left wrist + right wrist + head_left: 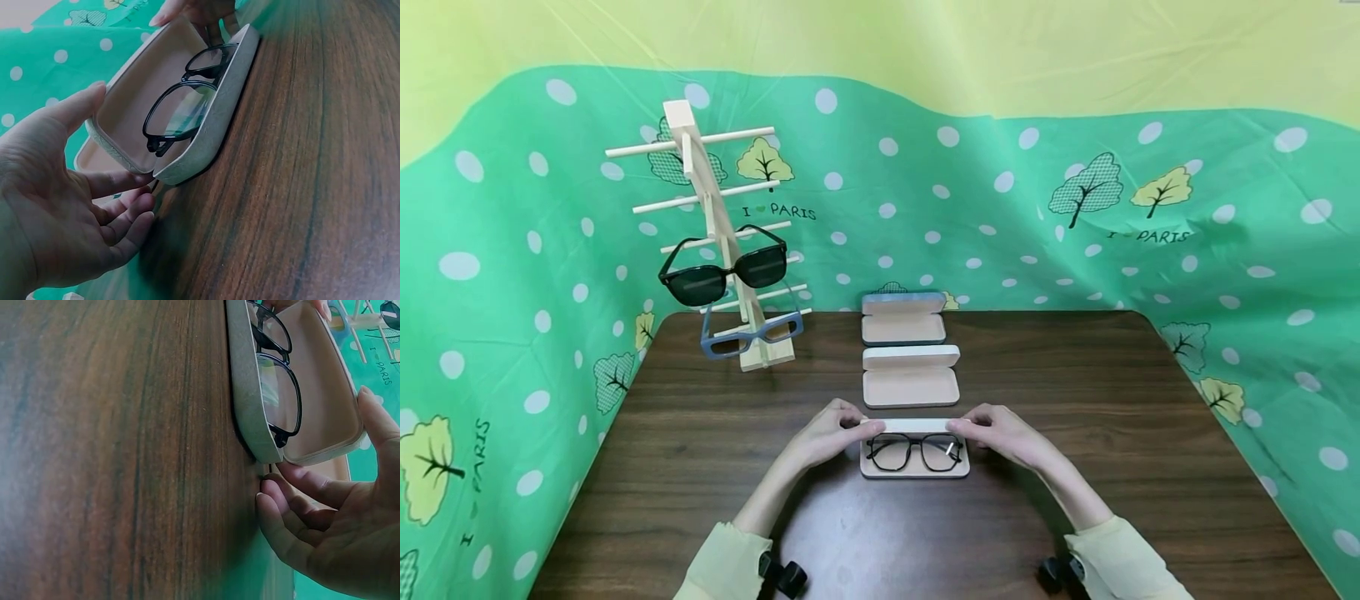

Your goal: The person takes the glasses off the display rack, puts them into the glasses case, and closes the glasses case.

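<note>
Sunglasses (754,267) and blue glasses (756,335) on wooden stand (722,218).

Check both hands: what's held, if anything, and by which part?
Nearest glasses case, by its raised lid: left hand at the lid's left end, right hand at its right end, thumbs on the lid's edge. Black-framed glasses inside aren't held.

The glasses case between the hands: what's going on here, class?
A person's left hand and right hand hold the raised lid of the nearest case, one at each end. Black-framed glasses lie inside. The middle case and far case stand open behind it on the table. Sunglasses and blue-framed glasses rest on a wooden rack to the left.
</note>
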